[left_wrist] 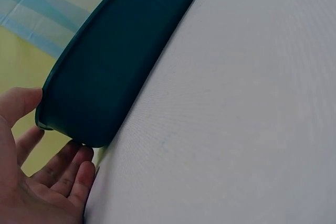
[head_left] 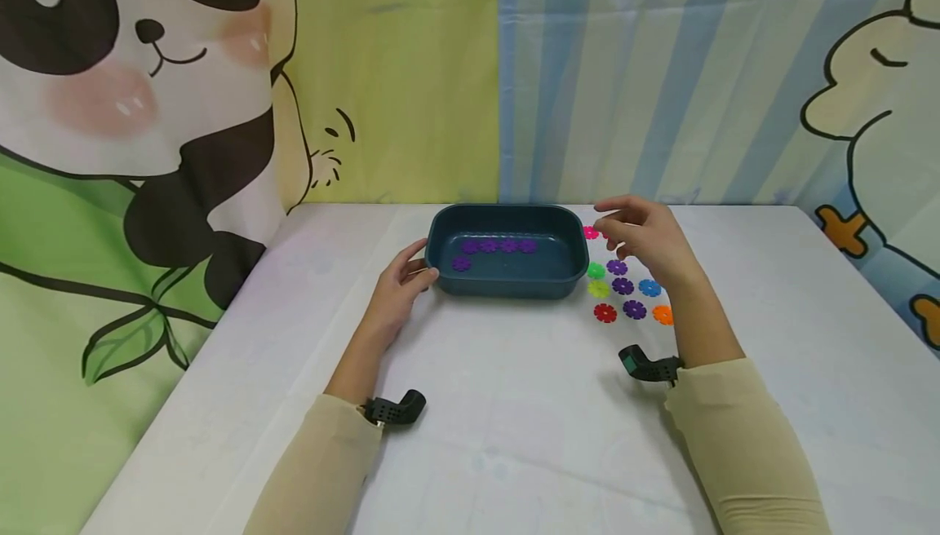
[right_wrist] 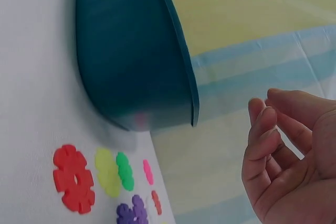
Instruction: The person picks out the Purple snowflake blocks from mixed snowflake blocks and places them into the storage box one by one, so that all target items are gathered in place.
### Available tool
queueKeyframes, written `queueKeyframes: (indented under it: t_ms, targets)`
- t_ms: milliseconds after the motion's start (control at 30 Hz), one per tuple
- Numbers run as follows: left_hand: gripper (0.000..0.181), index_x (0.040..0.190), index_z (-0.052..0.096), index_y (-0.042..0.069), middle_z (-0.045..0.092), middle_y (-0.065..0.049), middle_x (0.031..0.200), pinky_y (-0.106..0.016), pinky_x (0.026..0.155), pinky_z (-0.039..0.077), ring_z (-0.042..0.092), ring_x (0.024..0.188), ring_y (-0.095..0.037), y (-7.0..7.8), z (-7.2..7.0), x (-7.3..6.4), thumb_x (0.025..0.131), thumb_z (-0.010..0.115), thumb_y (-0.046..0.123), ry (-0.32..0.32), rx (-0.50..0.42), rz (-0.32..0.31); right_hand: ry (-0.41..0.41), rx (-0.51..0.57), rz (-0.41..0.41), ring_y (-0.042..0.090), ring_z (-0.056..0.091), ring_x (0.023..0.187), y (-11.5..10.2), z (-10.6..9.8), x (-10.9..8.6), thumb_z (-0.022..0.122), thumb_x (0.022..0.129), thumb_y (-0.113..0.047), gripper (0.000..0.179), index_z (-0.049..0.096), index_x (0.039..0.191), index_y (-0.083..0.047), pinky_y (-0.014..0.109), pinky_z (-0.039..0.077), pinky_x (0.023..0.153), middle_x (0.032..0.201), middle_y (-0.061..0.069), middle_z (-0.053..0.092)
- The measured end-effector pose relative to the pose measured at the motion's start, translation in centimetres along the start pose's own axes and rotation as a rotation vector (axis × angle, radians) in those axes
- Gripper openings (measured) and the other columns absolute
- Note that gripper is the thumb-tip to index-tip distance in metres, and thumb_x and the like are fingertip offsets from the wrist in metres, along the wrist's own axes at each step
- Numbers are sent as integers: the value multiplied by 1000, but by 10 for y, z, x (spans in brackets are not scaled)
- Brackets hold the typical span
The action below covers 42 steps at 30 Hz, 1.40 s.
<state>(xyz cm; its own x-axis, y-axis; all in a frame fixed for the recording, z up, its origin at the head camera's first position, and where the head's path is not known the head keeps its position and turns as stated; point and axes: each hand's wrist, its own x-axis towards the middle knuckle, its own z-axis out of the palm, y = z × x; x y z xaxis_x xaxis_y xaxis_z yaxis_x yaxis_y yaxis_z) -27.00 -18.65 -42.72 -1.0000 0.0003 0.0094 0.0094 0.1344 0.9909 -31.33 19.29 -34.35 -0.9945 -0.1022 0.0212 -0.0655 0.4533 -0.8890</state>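
Note:
A dark teal plastic basin (head_left: pixel 507 288) stands on the white table. My left hand (head_left: pixel 396 289) holds its left end, with the thumb (left_wrist: pixel 26 102) at the rim and the other fingers against the end wall. Several purple snowflake discs (head_left: pixel 509 246) lie on the basin floor. Past the basin's right end, my right hand (head_left: pixel 646 240) hovers in the air, fingers loosely bent and nothing visible between thumb and fingertips. Below it are loose flower-shaped discs, among them a red disc (right_wrist: pixel 73 179), a blue disc (head_left: pixel 649 288) and an orange disc (head_left: pixel 662 315); the hand partly hides some.
A yellow disc (head_left: pixel 598 289) and a green disc (head_left: pixel 596 271) lie close by the basin's right wall. Behind the table hangs a printed curtain (head_left: pixel 411 70) with a panda at the left. Each wrist wears a black camera band (head_left: pixel 396 408).

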Motion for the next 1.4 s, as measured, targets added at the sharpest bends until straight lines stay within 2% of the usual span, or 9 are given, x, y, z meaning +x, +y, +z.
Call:
queueKeyframes:
  t_ms: [133, 367, 567, 867, 1133, 1233, 1400]
  targets:
    - [60, 157, 44, 27, 58, -16, 147, -42, 109, 45, 57, 132, -29, 1, 0, 0, 102, 66, 22, 2, -1, 1, -1, -3, 15, 37, 63, 100, 11, -6, 3, 66, 101, -35, 42, 61, 138, -16, 32, 58, 81, 115, 8, 65]
    - [60, 157, 44, 28, 57, -15, 148, -43, 110, 44, 56, 133, -29, 0, -1, 0, 102, 65, 22, 0, 2, -2, -6, -42, 86, 36, 62, 106, 30, -14, 6, 64, 101, -42, 52, 56, 144, -13, 35, 58, 87, 132, 19, 61]
    - [60, 158, 43, 27, 57, -15, 148, -43, 110, 44, 56, 134, -29, 0, -1, 0, 102, 65, 22, -2, 3, 0, -22, -55, 133, 31, 62, 103, 42, -15, 8, 64, 102, -41, 56, 53, 148, -11, 29, 57, 84, 132, 17, 59]
    - [61, 158, 43, 27, 57, -16, 148, -44, 112, 43, 56, 133, -29, 0, -1, -1, 102, 66, 23, -5, 1, 0, -10, -89, 156, 30, 61, 100, 55, -18, 10, 64, 103, -35, 52, 54, 147, -10, 28, 57, 81, 124, 15, 61]
    - [60, 158, 43, 27, 57, -16, 148, -45, 112, 43, 56, 133, -29, 0, -1, -1, 102, 65, 23, -6, 1, 1, -15, -160, 199, 29, 57, 94, 64, -18, 12, 64, 103, -30, 47, 55, 144, -8, 23, 53, 76, 122, 19, 60]
    - [60, 158, 43, 27, 57, -16, 148, -44, 112, 44, 56, 133, -29, 0, -1, -1, 102, 65, 23, -5, -1, 1, -30, -195, 199, 30, 57, 96, 64, -17, 12, 64, 103, -27, 47, 54, 144, -7, 27, 53, 80, 126, 22, 59]
    - [60, 158, 43, 28, 57, -16, 147, -44, 112, 44, 56, 133, -29, 0, -1, -1, 102, 65, 23, -8, -8, 3, -63, -268, 213, 37, 58, 108, 63, -16, 12, 64, 102, -25, 47, 55, 144, -5, 47, 54, 99, 135, 26, 55]
